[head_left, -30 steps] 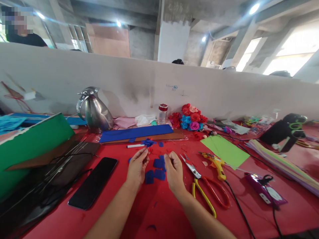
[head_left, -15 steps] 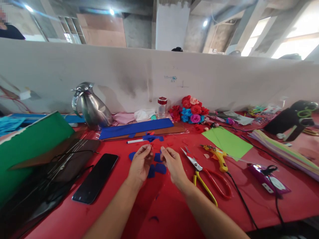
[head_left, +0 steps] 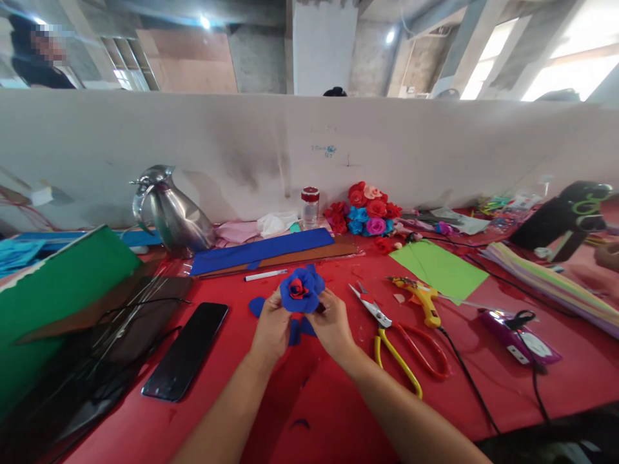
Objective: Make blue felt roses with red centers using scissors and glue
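Note:
A blue paper flower point(head_left: 300, 293) with a red centre is held up between my two hands over the red table point(head_left: 232, 412). My left hand point(head_left: 271, 327) grips its left side and underside with closed fingers. On the other side my right hand point(head_left: 333, 322) pinches it from below, its fingertips partly hidden by the petals. Loose blue petal pieces point(head_left: 294, 334) lie beneath the hands, and one more blue petal point(head_left: 256, 307) is left of my left hand. A white pen point(head_left: 265, 276) lies just behind the flower.
Scissors point(head_left: 384, 322), a yellow glue gun point(head_left: 425, 306) and a green sheet point(head_left: 439, 270) lie to the right. To the left are a phone point(head_left: 186, 351) and a steel jug point(head_left: 176, 216). Paper roses point(head_left: 370, 209) stand behind. Another person's hand point(head_left: 608, 256) shows at the right edge.
The blue flower now faces up towards me between both hands; before, it lay low behind my fingertips. Both hands have closed on it. Another person's hand has appeared at the right.

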Demonstrator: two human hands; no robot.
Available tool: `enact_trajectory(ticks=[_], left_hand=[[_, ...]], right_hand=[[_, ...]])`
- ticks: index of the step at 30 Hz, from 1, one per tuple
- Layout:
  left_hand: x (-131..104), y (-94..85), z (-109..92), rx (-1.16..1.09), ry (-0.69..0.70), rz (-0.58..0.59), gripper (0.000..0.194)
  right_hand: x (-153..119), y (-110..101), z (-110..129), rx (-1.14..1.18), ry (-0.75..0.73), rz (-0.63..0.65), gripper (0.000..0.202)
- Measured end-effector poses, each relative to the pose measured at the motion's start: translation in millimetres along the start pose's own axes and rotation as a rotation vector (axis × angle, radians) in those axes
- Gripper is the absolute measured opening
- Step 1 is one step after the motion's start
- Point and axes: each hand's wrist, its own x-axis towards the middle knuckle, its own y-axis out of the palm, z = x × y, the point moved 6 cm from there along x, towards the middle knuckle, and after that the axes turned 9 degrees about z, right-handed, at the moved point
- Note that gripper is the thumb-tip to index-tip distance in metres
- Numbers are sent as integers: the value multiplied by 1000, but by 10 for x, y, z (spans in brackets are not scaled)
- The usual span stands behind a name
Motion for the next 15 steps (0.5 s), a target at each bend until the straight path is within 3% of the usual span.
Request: enact_trajectory(ticks=[10,12,15], left_hand=[[-64,-7,-9,66,-10,51,25],[33,-113,-104,101,10,-15,27],[358,-441,-380,247,110,-277,29]], right_hand=[[-45,-7,-109,45,67,-68,15],[-41,-10,-153,93,110,-69,16],[-27,-47,-222,168,209,-109,22]])
